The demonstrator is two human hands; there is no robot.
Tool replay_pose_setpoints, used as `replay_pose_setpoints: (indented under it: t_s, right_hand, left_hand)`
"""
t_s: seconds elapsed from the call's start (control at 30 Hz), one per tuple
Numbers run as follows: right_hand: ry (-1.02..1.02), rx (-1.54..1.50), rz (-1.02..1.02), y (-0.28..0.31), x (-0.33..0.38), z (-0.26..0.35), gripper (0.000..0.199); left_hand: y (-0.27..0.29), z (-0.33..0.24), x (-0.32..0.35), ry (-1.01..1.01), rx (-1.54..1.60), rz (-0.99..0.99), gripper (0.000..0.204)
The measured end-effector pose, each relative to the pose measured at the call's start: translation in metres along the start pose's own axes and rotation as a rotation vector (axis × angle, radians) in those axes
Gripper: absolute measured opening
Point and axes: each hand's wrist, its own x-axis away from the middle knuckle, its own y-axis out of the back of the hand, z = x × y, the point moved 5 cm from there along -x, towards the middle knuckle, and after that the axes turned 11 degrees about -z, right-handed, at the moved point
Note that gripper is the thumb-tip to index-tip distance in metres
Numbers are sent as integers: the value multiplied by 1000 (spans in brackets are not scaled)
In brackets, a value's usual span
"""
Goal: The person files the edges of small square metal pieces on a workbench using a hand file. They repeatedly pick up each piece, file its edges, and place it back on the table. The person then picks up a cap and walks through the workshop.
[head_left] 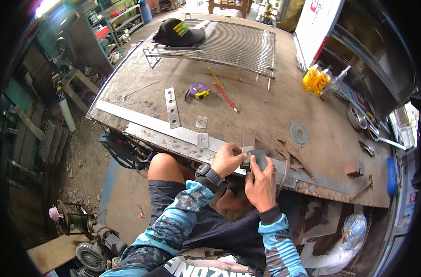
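Note:
My left hand (226, 159) pinches a small square metal plate (246, 150) against the long flat steel bar (159, 132) that runs along the near edge of the workbench. My right hand (261, 182) grips a dark grey block (259, 159) pressed beside that plate. A black watch sits on my left wrist. Two more square plates with centre holes (201, 122) (202, 140) lie on and near the bar to the left. A short drilled flat strip (172, 107) lies across the bar.
On the rusty workbench (266, 111) are a tape measure (199, 90), a red pencil (226, 97), a yellow pencil (215, 77), a grinding disc (299, 132), a wire grille (233, 44) with a black cap (178, 32), and yellow bottles (315, 79). A person crouches at lower right (344, 247).

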Motion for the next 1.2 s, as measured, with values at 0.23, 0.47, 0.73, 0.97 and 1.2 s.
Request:
replay_pose_setpoints:
  t_s: [0.23, 0.47, 0.73, 0.97, 1.2]
  right_hand:
    - [-153, -93, 116, 2, -14, -7, 40]
    - [-354, -259, 23, -8, -31, -26, 37]
    - [-589, -457, -51, -14, -26, -48, 53]
    - [-619, -319, 39, -26, -31, -40, 39]
    - [-511, -471, -71, -60, -59, -59, 34]
  left_hand:
    - [-4, -12, -1, -91, -110, -65, 35]
    - [-12, -5, -2, -99, -8, -76, 29]
    - [-5, -21, -1, 7, 108, 93, 22]
    - [-3, -18, -3, 25, 84, 139, 17]
    - [-6, -25, -1, 62, 212, 139, 22]
